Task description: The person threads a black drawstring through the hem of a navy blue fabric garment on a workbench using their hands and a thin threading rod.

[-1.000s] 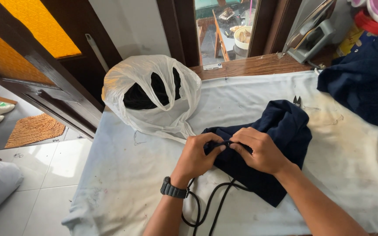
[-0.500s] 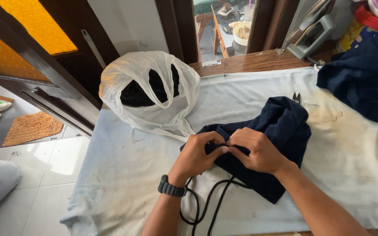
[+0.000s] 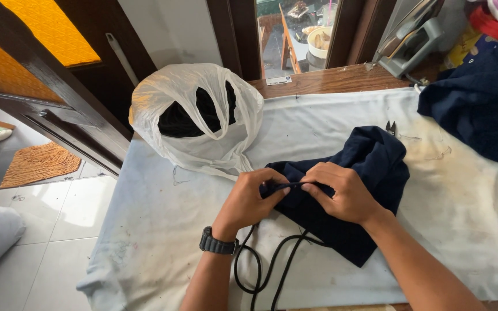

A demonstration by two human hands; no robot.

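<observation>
Pinching a thin dark cord end between both hands, over a folded navy cloth (image 3: 370, 190) on a white sheet (image 3: 162, 230) spread over the table. Left hand (image 3: 249, 201) curled, fingertips closed on the cord end at the cloth's near left edge; black watch (image 3: 219, 244) on that wrist. Right hand (image 3: 341, 193) closed too, thumb and forefinger gripping the same spot from the other side, palm resting on the cloth. Fingertips of the two hands almost touching. Black cord (image 3: 266, 270) looping out from under the cloth, between the forearms, toward the sheet's near edge. Cloth lying at the middle of the sheet, bunched at its far end, flat at the near corner.

Behind the left hand, just beside the cloth: white plastic bag (image 3: 197, 115), handles up, mouth open, dark stuff inside. Small snips (image 3: 391, 126) just past the cloth's far end. Larger navy heap (image 3: 479, 109) at the right, well apart from the hands. Sheet stained brownish at the right. Wooden sill (image 3: 329, 80) beyond the sheet, grey metal tool (image 3: 413, 46) on it. Tiled floor (image 3: 47, 213) and woven mat (image 3: 38, 164) at the left.
</observation>
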